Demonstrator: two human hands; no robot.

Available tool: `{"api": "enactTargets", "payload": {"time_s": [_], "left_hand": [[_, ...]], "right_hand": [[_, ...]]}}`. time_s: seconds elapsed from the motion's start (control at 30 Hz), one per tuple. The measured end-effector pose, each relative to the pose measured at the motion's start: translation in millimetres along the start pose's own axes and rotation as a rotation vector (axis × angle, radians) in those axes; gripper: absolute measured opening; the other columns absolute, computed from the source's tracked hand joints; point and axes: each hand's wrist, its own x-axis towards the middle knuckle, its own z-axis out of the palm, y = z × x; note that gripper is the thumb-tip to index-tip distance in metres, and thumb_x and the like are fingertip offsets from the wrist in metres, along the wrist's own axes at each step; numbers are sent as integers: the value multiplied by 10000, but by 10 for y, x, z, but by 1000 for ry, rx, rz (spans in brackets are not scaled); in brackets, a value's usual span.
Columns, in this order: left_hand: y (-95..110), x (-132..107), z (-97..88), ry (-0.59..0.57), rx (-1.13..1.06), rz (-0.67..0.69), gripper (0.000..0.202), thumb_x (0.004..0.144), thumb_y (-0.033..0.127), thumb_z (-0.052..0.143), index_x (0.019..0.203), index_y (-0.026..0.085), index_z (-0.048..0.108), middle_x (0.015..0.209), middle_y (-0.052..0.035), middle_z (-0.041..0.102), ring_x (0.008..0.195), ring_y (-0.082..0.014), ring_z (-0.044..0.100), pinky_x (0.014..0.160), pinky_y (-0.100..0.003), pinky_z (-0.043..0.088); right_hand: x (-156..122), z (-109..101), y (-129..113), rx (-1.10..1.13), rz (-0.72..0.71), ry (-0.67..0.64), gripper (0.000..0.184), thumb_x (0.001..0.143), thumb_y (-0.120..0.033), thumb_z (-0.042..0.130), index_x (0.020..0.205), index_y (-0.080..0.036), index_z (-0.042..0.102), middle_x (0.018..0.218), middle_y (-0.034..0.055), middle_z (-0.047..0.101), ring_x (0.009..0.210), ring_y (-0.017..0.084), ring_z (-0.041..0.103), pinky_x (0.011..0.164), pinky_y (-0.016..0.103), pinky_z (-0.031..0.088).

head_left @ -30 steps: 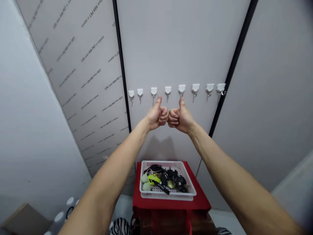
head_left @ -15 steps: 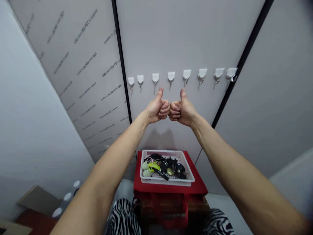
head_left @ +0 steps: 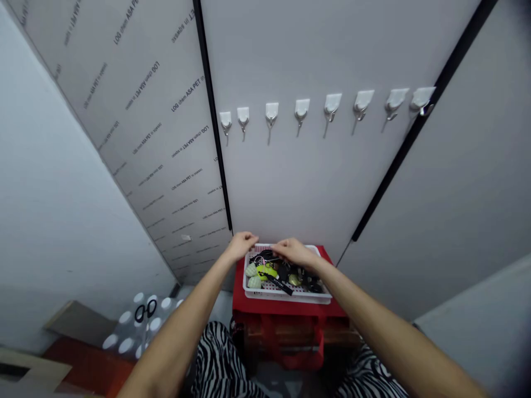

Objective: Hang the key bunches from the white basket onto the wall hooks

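A white plastic basket [head_left: 290, 298] sits on a red-covered stand [head_left: 286, 310] against the wall. It holds several small items: pale green pieces [head_left: 251, 271], a yellow-green one [head_left: 265, 271], a black strap [head_left: 279, 285] and dark key-like things. My left hand [head_left: 243, 243] hovers at the basket's back left corner, fingers loosely bent, nothing seen in them. My right hand [head_left: 293, 251] lies over the back of the basket, fingers stretched left above the items, holding nothing visible. A row of several white wall hooks [head_left: 301, 108] hangs bare above.
Grey wall panels with black seams [head_left: 211, 121] stand close in front. Bottles with white caps [head_left: 136, 327] and flat cardboard [head_left: 70, 323] are on the floor at the left. My zebra-patterned trouser legs [head_left: 224, 365] flank the stand.
Both hands dropped from a thumbs-up held together below the hooks down to the basket, and the fists have loosened. The view tilted downward.
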Motion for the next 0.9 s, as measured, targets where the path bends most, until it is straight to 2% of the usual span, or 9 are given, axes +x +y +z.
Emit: {"api": "enactTargets", "payload": {"time_s": [0.07,0.13,0.23,0.37,0.47,0.63,0.73,0.9], "left_hand": [[-230,-67,24,3,161,29,144,605,228,447,622,125,545,562,-6,552,529,-91,471,520,-196,348],[-345,-123,67,-30,290,76,178,598,179,436,713,142,566,704,-29,588,649,-119,498,611,-220,361],[-369,-169,140,-50,454,189,265,570,134,445,805,177,561,834,-34,578,778,-150,485,704,-248,341],[-337,-190,185,-32,521,222,207,586,154,430,735,183,570,768,-29,581,740,-154,483,668,-252,347],[-330,-217,185,12,421,217,165,606,171,414,683,172,560,685,-13,569,661,-126,482,618,-224,351],[-240,-300,205,121,108,179,144,635,228,409,666,142,521,609,1,522,571,-92,453,544,-189,347],[-151,-344,237,117,-36,192,124,626,238,433,640,139,507,596,10,500,565,-83,439,543,-180,345],[-32,-361,296,192,-262,190,82,596,202,465,636,140,499,599,16,493,561,-74,432,548,-176,347]], "right_hand": [[30,141,117,-190,-21,-4,340,598,-449,435,498,-130,498,384,-41,391,349,35,299,360,172,210],[67,251,157,-379,-31,47,308,592,-414,449,491,-134,524,397,-27,415,381,47,327,381,178,211],[108,356,146,-548,-55,124,257,583,-373,463,522,-144,561,444,-8,471,438,66,374,401,184,209],[76,364,178,-516,-124,102,279,636,-331,396,552,-134,576,468,-2,493,442,66,378,406,179,212],[-12,294,283,-457,-143,136,296,660,-293,353,569,-127,581,479,2,507,446,70,396,420,175,234],[-158,196,452,-459,-125,170,244,637,-244,383,639,-142,605,550,19,570,481,92,448,473,187,286],[-200,186,489,-454,-100,145,250,637,-243,383,664,-144,610,575,30,587,496,106,470,487,197,305],[-223,208,476,-309,-184,91,259,652,-222,370,771,-155,591,690,32,601,600,117,511,570,202,351]]}}
